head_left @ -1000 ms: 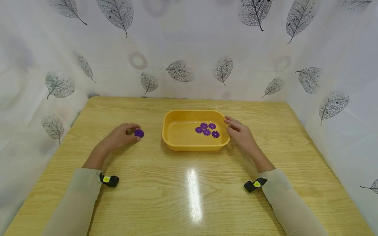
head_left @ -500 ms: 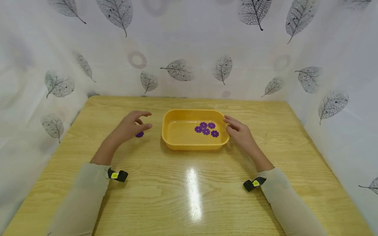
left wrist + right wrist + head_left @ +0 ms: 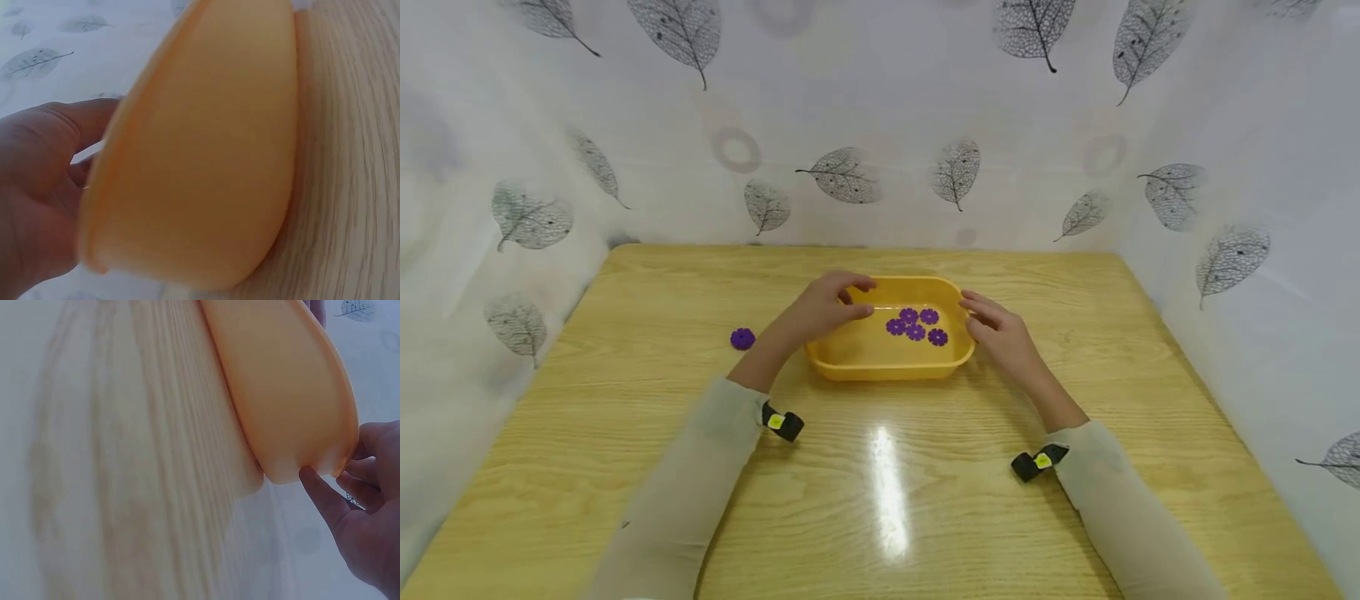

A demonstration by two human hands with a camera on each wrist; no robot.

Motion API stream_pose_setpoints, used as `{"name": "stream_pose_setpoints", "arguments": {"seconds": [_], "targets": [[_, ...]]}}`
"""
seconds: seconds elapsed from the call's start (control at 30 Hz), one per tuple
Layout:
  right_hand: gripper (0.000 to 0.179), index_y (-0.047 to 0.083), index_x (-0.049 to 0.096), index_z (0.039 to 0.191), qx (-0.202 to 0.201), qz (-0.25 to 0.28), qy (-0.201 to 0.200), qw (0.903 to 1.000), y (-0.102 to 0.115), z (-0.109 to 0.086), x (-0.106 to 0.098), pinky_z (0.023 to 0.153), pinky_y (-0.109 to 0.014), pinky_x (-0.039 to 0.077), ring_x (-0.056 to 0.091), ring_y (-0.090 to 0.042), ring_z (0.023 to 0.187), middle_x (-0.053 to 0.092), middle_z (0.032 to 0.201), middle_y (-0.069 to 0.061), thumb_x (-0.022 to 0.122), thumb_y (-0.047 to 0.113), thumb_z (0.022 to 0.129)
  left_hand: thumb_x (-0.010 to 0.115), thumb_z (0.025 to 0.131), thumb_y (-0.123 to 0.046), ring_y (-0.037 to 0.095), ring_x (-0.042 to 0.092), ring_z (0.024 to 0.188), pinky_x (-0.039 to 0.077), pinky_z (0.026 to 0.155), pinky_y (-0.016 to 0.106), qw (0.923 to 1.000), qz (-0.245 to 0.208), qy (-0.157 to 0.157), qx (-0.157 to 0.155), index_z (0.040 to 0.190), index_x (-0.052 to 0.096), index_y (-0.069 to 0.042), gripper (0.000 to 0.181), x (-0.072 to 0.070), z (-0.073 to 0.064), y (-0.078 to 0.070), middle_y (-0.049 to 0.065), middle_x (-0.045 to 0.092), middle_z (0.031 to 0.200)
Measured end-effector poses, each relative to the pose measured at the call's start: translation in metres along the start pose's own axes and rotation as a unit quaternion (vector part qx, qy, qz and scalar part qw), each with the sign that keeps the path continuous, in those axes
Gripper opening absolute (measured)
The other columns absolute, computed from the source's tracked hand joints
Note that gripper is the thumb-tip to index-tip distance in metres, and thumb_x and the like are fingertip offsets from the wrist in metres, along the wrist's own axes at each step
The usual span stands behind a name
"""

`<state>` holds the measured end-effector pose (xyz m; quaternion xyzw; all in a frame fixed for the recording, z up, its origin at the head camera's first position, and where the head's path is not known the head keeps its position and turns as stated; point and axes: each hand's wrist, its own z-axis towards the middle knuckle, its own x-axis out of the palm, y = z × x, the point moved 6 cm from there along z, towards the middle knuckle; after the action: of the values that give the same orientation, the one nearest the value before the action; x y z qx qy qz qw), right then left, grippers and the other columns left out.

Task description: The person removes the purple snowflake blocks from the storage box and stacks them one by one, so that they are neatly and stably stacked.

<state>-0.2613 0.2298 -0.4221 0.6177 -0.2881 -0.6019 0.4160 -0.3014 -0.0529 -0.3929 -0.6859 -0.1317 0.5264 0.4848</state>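
A yellow plastic tub (image 3: pixel 850 348) stands toward the back of the table, with several purple flower-shaped discs (image 3: pixel 915 332) lying flat in its right half. My left hand (image 3: pixel 822 310) hovers over the tub's left side, thumb and fingers apart and nothing visible between them. At the tub's right end, my right hand (image 3: pixel 1009 340) holds the rim. The right wrist view shows that hand's thumb (image 3: pixel 315 487) against the outer wall and its fingers at the rim. Left of the tub, a small stack of purple discs (image 3: pixel 742 338) sits on the table behind my left forearm.
The wooden table (image 3: pixel 985 517) runs back to a white curtain (image 3: pixel 887 100) printed with leaf shapes, which also hangs along both sides. Both sleeved forearms reach across the table, each with a black wrist camera (image 3: pixel 788 427).
My left hand lets go of the small purple stack, lifts and moves right until it is over the tub. The right hand stays at the tub's right end.
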Motion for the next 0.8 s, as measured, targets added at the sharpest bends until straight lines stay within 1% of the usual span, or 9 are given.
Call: {"name": "stream_pose_setpoints", "arguments": {"seconds": [0.1, 0.23, 0.37, 0.43, 0.53, 0.63, 0.8], "targets": [[0.042, 0.007, 0.055, 0.144, -0.005, 0.003, 0.002, 1.0, 0.002, 0.001, 0.003, 0.107, -0.033, 0.047, 0.05, -0.029, 0.138, 0.044, 0.158, -0.001, 0.054, 0.018, 0.104, 0.068, 0.097, -0.022, 0.028, 0.058, 0.107, 0.05, 0.094, 0.042, 0.9995, -0.001, 0.028, -0.011, 0.138, 0.059, -0.007, 0.045, 0.013, 0.014, 0.002, 0.013, 0.06, 0.136], [0.042, 0.008, 0.055, 0.145, -0.004, 0.007, 0.004, 1.0, 0.001, 0.001, 0.003, 0.107, -0.031, 0.047, 0.05, -0.028, 0.138, 0.043, 0.158, 0.0, 0.054, 0.019, 0.104, 0.071, 0.096, -0.021, 0.026, 0.058, 0.112, 0.049, 0.1, 0.041, 0.9979, 0.002, 0.057, -0.03, 0.135, 0.061, -0.009, 0.042, 0.027, 0.026, 0.009, 0.011, 0.062, 0.131], [0.042, 0.008, 0.055, 0.145, -0.003, 0.009, 0.004, 0.9999, -0.001, 0.001, 0.002, 0.104, -0.025, 0.048, 0.05, -0.028, 0.138, 0.043, 0.158, 0.001, 0.055, 0.019, 0.104, 0.071, 0.096, -0.019, 0.026, 0.06, 0.116, 0.049, 0.102, 0.041, 0.9953, 0.008, 0.083, -0.05, 0.135, 0.061, -0.011, 0.041, 0.036, 0.034, 0.014, 0.009, 0.063, 0.129], [0.042, 0.007, 0.055, 0.145, -0.005, 0.008, 0.003, 0.9999, -0.001, 0.001, 0.001, 0.102, -0.022, 0.048, 0.05, -0.028, 0.138, 0.043, 0.159, 0.001, 0.055, 0.019, 0.104, 0.071, 0.095, -0.019, 0.026, 0.06, 0.115, 0.05, 0.102, 0.04, 0.994, 0.009, 0.091, -0.061, 0.134, 0.061, -0.011, 0.041, 0.039, 0.036, 0.017, 0.008, 0.062, 0.128], [0.042, 0.008, 0.055, 0.144, -0.006, 0.006, 0.002, 1.0, -0.001, 0.002, 0.0, 0.1, -0.018, 0.048, 0.051, -0.028, 0.137, 0.044, 0.158, 0.001, 0.055, 0.019, 0.104, 0.071, 0.095, -0.018, 0.025, 0.059, 0.114, 0.049, 0.102, 0.039, 0.9926, 0.012, 0.099, -0.07, 0.134, 0.062, -0.01, 0.041, 0.042, 0.04, 0.019, 0.008, 0.063, 0.127], [0.042, 0.008, 0.056, 0.144, -0.007, 0.006, -0.001, 1.0, -0.001, 0.002, 0.0, 0.099, -0.017, 0.048, 0.051, -0.028, 0.137, 0.044, 0.158, 0.001, 0.055, 0.02, 0.104, 0.072, 0.094, -0.016, 0.026, 0.058, 0.116, 0.048, 0.105, 0.039, 0.9915, 0.024, 0.109, -0.067, 0.134, 0.062, -0.009, 0.041, 0.045, 0.043, 0.019, 0.009, 0.063, 0.127], [0.043, 0.007, 0.055, 0.145, -0.004, 0.004, -0.005, 1.0, -0.002, 0.002, -0.001, 0.102, -0.02, 0.047, 0.05, -0.029, 0.138, 0.043, 0.158, -0.001, 0.054, 0.02, 0.104, 0.071, 0.095, -0.017, 0.025, 0.057, 0.121, 0.045, 0.109, 0.039, 0.9895, 0.05, 0.124, -0.055, 0.135, 0.061, -0.009, 0.043, 0.05, 0.048, 0.023, 0.01, 0.063, 0.13]]}}
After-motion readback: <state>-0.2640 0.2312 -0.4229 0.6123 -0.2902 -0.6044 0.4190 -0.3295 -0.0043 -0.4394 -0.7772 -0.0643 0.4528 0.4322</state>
